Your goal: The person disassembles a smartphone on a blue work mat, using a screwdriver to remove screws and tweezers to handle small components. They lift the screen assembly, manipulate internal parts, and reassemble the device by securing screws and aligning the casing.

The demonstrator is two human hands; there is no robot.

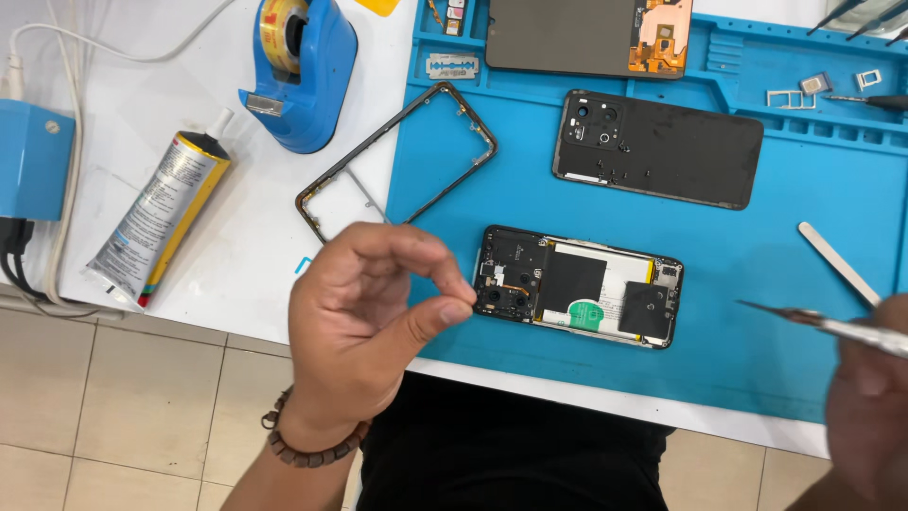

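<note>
Left hand (364,331) pinches thumb to fingertip beside the opened phone (577,287); right hand (865,407) grips tweezers (823,324), tips poised toward it.

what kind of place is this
Most likely a phone repair bench. An opened smartphone lies on a blue repair mat, with its removed back cover and a bare frame nearby, and the right hand holds tweezers.

floor: pale beige tiles (123,416) with thin grout lines, showing below the table's front edge
table: plain white top (236,246), pretty scuffed
light: bright and even, soft shadows only
</note>
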